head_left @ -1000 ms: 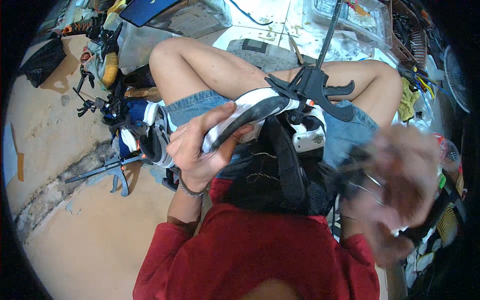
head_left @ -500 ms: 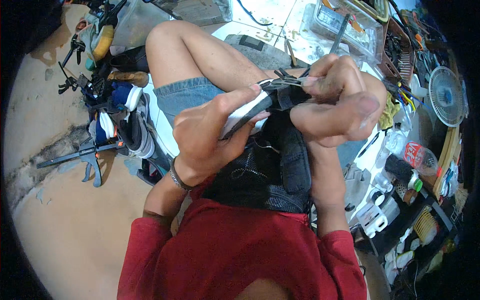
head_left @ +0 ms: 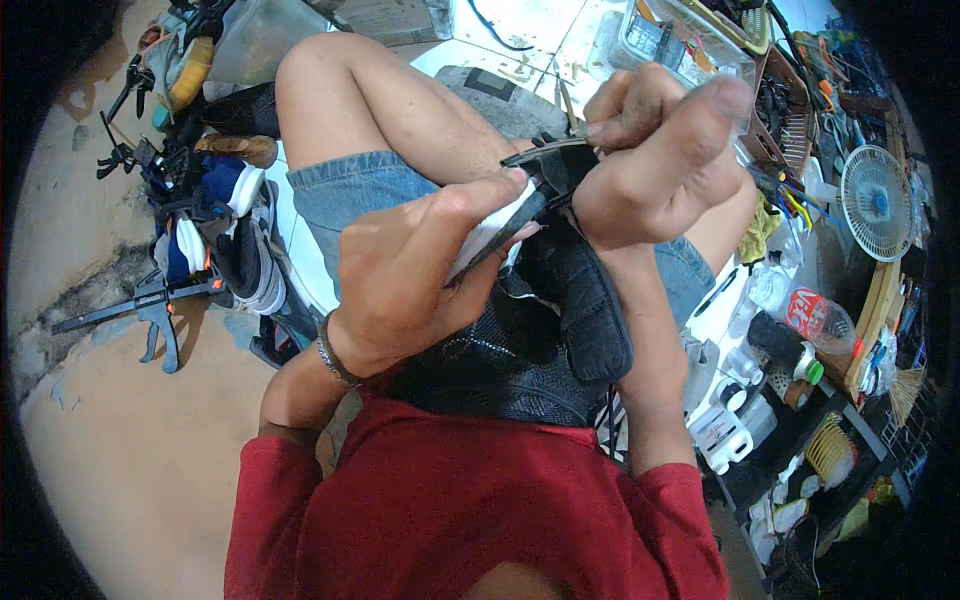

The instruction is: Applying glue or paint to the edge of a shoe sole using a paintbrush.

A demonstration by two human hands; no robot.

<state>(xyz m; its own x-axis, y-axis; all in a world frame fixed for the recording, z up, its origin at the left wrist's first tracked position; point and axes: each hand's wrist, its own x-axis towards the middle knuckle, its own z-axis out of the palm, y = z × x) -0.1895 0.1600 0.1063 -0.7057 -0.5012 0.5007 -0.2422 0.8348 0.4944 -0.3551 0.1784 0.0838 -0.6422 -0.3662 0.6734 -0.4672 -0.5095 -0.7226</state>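
Note:
My left hand (head_left: 420,265) is closed round a shoe (head_left: 495,235), its thumb on top and fingers beneath. The shoe shows a white side with a dark grey band, and black material (head_left: 560,168) at its far end. At that end, my right hand (head_left: 655,155) is closed, thumb and fingertips pinched at the black edge; what lies between them is hidden. Below the hands, across my lap, rests a black mesh item (head_left: 480,365) with a padded black flap (head_left: 592,320).
Several shoes (head_left: 240,250) and a bar clamp (head_left: 150,315) lie left. To the right are a fan (head_left: 877,200), a clear bottle (head_left: 820,318), a white jug (head_left: 722,440) and a crate of tools (head_left: 785,110). A clear plastic box (head_left: 665,45) sits ahead.
My right hand has shifted slightly left and up, and its thumb points more upward. The long thin strip that rose behind it is out of sight. My left hand keeps its hold on the shoe.

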